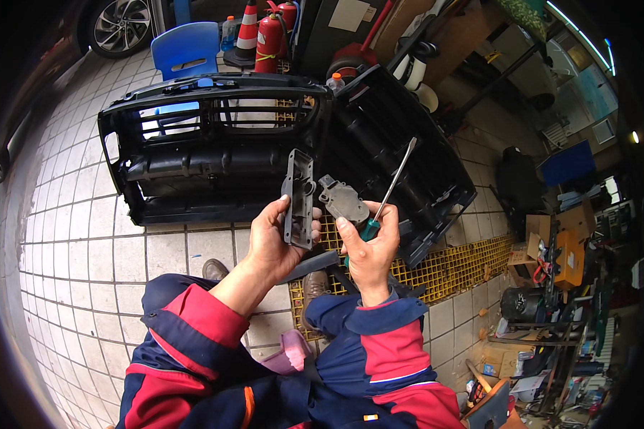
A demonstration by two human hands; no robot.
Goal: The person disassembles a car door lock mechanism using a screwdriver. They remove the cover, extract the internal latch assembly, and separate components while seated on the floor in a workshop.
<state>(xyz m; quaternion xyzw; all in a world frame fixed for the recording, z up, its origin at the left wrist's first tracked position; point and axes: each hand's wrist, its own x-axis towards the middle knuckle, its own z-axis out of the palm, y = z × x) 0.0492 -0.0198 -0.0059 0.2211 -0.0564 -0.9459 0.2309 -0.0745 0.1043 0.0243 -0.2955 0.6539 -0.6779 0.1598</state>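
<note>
My left hand (263, 239) grips a long, dark grey plastic bracket (289, 227) with small holes along its edges, held upright with its hollow side showing. Just to the right, my right hand (372, 254) pinches a flat grey actuator-like unit (345, 203) with a connector stub at its upper left. The same hand also holds a screwdriver (370, 229) with a green handle, its metal shaft pointing up and to the right. A narrow gap separates the unit from the bracket. Both are held in front of a large black car grille shutter frame (168, 213).
A second black frame (436, 207) leans at the right. Yellow floor grating (465, 268) crosses the tiles. Behind are a blue chair (186, 50), a red fire extinguisher (268, 43) and a traffic cone (246, 32). Boxes and tools clutter the right. A pink cloth (292, 352) lies between my legs.
</note>
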